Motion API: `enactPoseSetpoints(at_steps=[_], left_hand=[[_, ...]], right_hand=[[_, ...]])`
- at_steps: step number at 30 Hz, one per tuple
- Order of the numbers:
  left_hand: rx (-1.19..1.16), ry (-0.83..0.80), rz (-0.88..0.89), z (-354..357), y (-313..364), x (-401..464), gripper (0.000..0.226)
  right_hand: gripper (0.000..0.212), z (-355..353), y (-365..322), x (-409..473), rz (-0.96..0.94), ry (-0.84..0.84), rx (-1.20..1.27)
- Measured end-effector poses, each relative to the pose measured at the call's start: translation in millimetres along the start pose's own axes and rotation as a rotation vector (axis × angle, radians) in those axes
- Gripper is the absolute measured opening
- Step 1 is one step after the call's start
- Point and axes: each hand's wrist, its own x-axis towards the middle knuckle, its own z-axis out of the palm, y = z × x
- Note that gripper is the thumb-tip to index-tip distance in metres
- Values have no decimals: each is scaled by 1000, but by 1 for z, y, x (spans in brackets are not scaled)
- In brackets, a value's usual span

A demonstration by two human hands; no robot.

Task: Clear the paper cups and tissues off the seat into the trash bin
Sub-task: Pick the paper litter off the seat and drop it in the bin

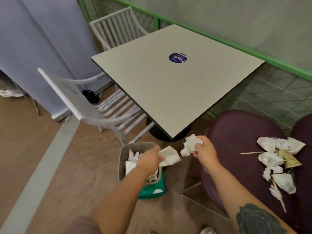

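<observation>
My left hand point(150, 159) is shut on a flattened paper cup point(169, 156), held over the right rim of the grey trash bin point(121, 159). White tissues lie inside the bin. My right hand point(205, 150) grips a crumpled white tissue point(190, 145), held in the air between the bin and the purple seat point(236, 132). On the seat at the right lies a pile of crushed paper cups and tissues point(276, 159), with a thin wooden stick point(251, 153) among them.
A grey square table point(168, 92) stands just beyond my hands, on a black base. Two white slatted chairs point(87, 105) stand at its left and far side. A green box point(152, 190) sits against the bin. A green railing point(253, 51) runs behind.
</observation>
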Motion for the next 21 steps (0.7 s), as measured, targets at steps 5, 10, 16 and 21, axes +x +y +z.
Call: enactPoseSetpoints(at_steps=[5, 10, 16, 21], left_hand=[[-3, -4, -169, -7, -80, -22, 28], [-1, 46, -286, -6, -120, -34, 32], [5, 96, -320, -9, -134, -38, 32], [-40, 108, -288, -15, -128, -32, 25]], right_hand=[[24, 61, 20, -18, 3, -88, -126], [28, 110, 24, -18, -66, -152, -238], [63, 143, 11, -15, -84, -404, -395], [66, 138, 9, -22, -41, -393, -420]])
